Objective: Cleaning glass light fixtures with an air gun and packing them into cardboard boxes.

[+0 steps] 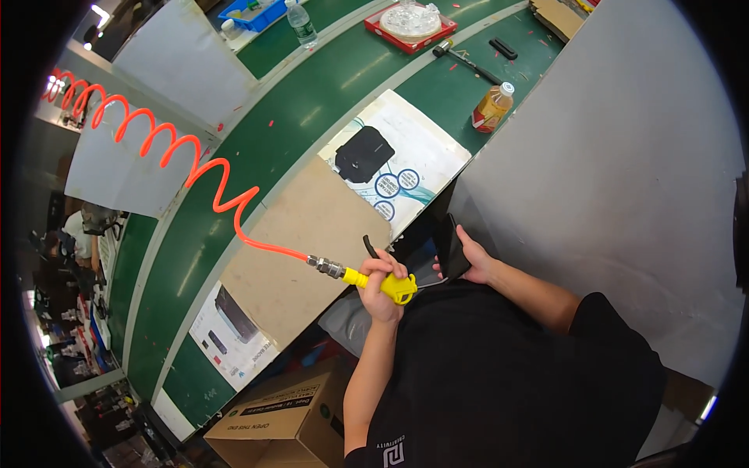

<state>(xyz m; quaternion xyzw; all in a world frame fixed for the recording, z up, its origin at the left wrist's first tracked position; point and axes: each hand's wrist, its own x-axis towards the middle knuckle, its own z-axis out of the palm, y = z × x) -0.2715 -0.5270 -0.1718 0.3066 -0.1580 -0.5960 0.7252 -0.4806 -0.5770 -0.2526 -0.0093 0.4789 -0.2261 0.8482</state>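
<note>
My left hand (381,295) is wrapped round a yellow air blow gun (402,289), whose black lever sticks up past my fingers. A coiled orange air hose (269,247) runs from its metal coupling (326,267) to the upper left. The gun's thin metal nozzle (431,283) reaches toward a flat black panel-like piece (452,248). My right hand (475,258) grips that piece by its right side, near my body; its exact kind is not clear. Beyond both hands, a similar dark, flat part (364,154) lies on a printed white cardboard sheet (425,140).
A brown cardboard sheet (304,207) covers the near bench edge. Farther off are a drink bottle (493,108), a hammer (476,66), a red tray (374,33) and a water bottle (301,25). An open carton (273,421) stands below left. A grey panel (616,179) rises at right.
</note>
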